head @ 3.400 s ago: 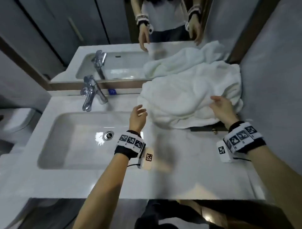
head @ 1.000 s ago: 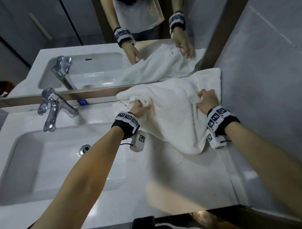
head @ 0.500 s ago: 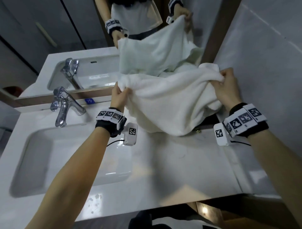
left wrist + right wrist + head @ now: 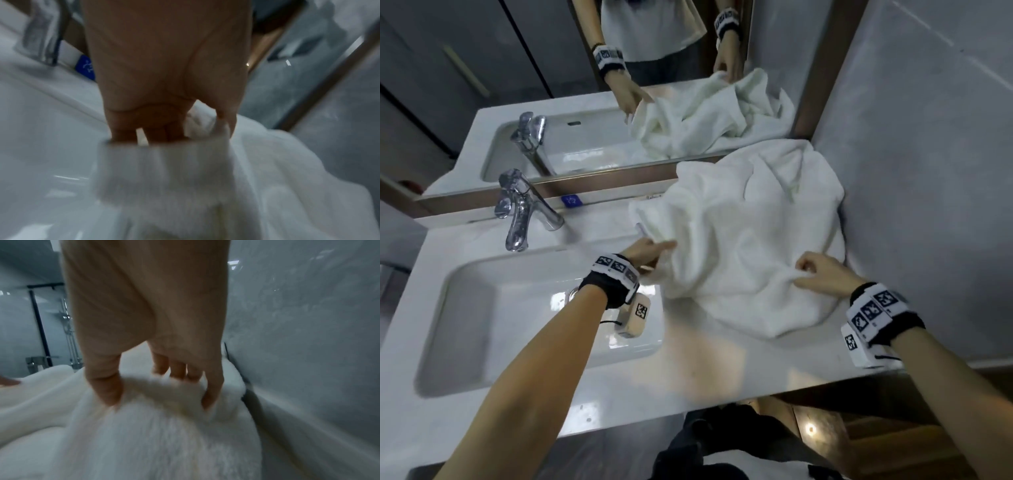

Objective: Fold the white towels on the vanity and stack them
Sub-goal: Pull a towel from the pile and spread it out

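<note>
A crumpled heap of white towels (image 4: 743, 233) lies on the vanity top (image 4: 722, 363), in the back right corner against the mirror and the grey wall. My left hand (image 4: 650, 251) grips the heap's left edge, its fingers curled round a hem (image 4: 164, 155) in the left wrist view. At the heap's near right side my right hand (image 4: 818, 274) pinches a fold of towel (image 4: 164, 391) between thumb and fingers. How many towels make up the heap cannot be told.
A white sink basin (image 4: 517, 318) fills the left of the vanity, with a chrome faucet (image 4: 524, 209) behind it. The mirror (image 4: 619, 85) runs along the back. A grey tiled wall (image 4: 928, 171) closes the right side. Bare counter lies in front of the towels.
Half a second ago both hands held the towel raised and stretched between them. Now it lies back down on the counter and both hands have dropped lower, gripping its near edges.
</note>
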`<state>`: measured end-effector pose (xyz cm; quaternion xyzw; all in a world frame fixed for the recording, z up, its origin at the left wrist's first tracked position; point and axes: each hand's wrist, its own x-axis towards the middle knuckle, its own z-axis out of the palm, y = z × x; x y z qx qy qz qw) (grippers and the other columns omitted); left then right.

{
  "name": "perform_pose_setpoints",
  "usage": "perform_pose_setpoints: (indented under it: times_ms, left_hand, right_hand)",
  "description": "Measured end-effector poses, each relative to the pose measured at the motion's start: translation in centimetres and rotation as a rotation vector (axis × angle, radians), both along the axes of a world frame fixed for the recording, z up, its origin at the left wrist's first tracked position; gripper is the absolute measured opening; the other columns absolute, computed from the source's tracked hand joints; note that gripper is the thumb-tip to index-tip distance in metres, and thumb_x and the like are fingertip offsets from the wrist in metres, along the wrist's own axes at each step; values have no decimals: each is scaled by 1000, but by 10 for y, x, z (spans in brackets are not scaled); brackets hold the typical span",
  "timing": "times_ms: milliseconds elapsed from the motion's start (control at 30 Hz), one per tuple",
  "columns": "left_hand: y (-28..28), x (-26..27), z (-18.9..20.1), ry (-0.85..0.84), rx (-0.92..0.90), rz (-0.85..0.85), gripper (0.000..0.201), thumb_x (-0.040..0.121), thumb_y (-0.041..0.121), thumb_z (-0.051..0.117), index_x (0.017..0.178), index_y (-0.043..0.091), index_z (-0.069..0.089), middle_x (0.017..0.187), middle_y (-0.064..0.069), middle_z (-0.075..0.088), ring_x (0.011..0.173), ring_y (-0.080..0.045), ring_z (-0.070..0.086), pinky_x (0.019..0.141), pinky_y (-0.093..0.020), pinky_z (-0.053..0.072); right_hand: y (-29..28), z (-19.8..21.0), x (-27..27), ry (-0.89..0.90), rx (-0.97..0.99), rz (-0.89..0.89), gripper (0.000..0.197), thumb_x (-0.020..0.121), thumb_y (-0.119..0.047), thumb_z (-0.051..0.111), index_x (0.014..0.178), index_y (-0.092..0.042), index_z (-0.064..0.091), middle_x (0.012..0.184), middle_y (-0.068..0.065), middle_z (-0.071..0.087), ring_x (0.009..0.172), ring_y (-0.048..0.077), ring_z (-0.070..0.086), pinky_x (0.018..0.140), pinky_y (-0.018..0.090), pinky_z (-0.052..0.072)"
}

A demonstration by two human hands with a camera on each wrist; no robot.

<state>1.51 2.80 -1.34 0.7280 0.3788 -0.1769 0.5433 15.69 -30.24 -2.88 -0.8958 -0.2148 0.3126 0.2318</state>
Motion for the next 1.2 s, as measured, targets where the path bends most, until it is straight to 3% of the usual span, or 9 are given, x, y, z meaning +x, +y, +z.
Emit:
perform_pose_setpoints:
  times_ms: [167,267,400,533,633,800,933,1067,1200]
  left_hand:
    - [8,-1,-18,-109,-32,232,42,82,31,70,116,15,54,114,-5,63,102,-24,59,83,-34,49]
    - [23,10,-14,-237,-40,523,49,82,31,70,119,5,51,120,-11,61,113,-29,58,92,-40,51]
    - [37,17,-15,-219,49,603,49,87,29,64,125,-1,52,115,-17,56,110,-29,57,100,-42,47]
    - [28,22,-8,-316,110,510,13,88,15,57,97,6,61,91,-12,54,86,-21,51,72,-31,44]
    - [17,26,1,-401,104,362,13,91,13,55,102,7,60,97,-13,59,89,-21,54,79,-36,46]
    - [-9,28,18,-464,-46,138,12,99,8,39,101,11,51,80,-2,51,72,-18,47,57,-26,33]
    - [-30,33,39,-530,-146,-23,14,99,9,39,103,15,52,84,-6,53,74,-22,50,60,-31,35]
    - [-52,39,65,-602,-182,-351,13,99,16,45,105,13,56,81,5,61,69,-4,58,59,-13,45]
    - [-67,58,82,-688,-181,-400,5,93,10,56,92,15,58,74,10,56,68,-2,52,62,-11,40]
  right_hand:
    - [-9,3,1,-26,-7,-165,27,79,-47,67,86,-21,65,90,-3,69,88,17,61,84,30,47]
    - [-6,17,14,-255,88,-409,32,89,-34,58,95,-2,62,103,17,67,89,27,58,78,31,42]
    - [9,27,30,-405,199,-546,35,90,-22,57,112,5,50,121,26,53,112,37,51,95,41,41]
    - [26,34,60,-381,168,-550,51,91,-32,54,128,1,43,131,23,49,119,37,49,100,42,41]
    - [36,36,81,-245,112,-522,58,89,-37,57,135,-6,40,138,19,47,123,37,49,103,44,40]
    - [43,37,92,-211,23,-337,58,84,-1,52,137,-19,36,135,19,45,117,38,50,92,36,44]
    - [47,49,83,-184,193,-289,62,83,8,35,136,-24,41,126,20,51,95,32,53,67,28,43]
    - [47,72,64,-162,523,-231,65,82,12,33,132,-28,47,140,-4,44,123,14,44,89,14,36]
    - [47,92,43,-2,703,-51,68,82,15,37,128,-33,49,131,-18,49,111,-7,52,80,0,39]
